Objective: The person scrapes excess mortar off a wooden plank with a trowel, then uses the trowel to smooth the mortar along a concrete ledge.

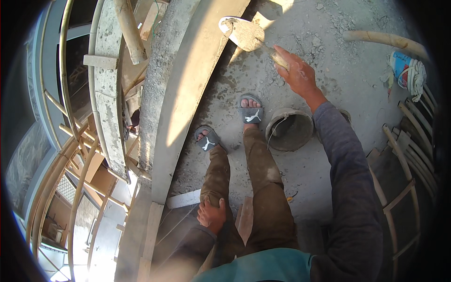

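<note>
My right hand (299, 75) is closed round the wooden handle of a trowel (249, 38), held out at the upper middle. Wet grey mortar clings to its blade, which is near the edge of a long plastered wall (190, 89). My left hand (211, 216) rests at the knee of my brown trousers (215, 181), with its fingers curled on the cloth. A mortar-stained bucket (287, 113) with a wire handle stands on the floor right of my feet. My right forearm partly hides another round rim (346, 115) beside it.
Left of the wall are bamboo poles (77, 188) and a drop to a lower level. Bamboo ladder-like frames (399, 183) lean at the right. A blue-and-white tub with a rag (408, 73) and a thick pole (383, 38) are at the upper right. Debris litters the concrete floor (300, 23).
</note>
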{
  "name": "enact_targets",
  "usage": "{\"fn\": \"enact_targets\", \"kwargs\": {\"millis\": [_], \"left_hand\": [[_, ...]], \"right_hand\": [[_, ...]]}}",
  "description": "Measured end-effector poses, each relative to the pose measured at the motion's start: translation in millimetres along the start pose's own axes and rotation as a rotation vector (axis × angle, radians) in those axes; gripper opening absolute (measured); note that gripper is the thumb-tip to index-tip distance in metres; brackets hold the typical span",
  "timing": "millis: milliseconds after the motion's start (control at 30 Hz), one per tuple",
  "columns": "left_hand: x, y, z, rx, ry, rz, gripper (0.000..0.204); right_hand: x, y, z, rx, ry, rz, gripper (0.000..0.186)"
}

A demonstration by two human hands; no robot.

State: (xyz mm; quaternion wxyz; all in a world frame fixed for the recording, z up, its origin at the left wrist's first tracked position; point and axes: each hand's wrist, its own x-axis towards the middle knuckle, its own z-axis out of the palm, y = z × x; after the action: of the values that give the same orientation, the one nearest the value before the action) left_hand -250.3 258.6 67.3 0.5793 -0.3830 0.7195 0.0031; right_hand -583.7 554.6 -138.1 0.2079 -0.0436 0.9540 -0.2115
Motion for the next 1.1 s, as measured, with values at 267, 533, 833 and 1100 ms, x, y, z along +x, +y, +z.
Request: {"fn": "enact_targets", "kwargs": {"millis": [267, 533, 833, 1100], "left_hand": [[0, -3, 3, 0.004, 0.025, 0.005, 0.076], [1, -6, 5, -0.028, 0.044, 0.012, 0.075], [2, -11, 13, -0.025, 0.043, 0.008, 0.076], [3, -16, 12, -0.021, 0.059, 0.018, 0.076]], "right_hand": [[37, 15, -11, 0.029, 0.151, 0.209, 0.056], [1, -3, 7, -0.013, 0.067, 0.061, 0.057], [-19, -13, 19, -0.015, 0.095, 0.035, 0.059], [-38, -31, 25, -0.065, 0.02, -0.07, 0.06]]}}
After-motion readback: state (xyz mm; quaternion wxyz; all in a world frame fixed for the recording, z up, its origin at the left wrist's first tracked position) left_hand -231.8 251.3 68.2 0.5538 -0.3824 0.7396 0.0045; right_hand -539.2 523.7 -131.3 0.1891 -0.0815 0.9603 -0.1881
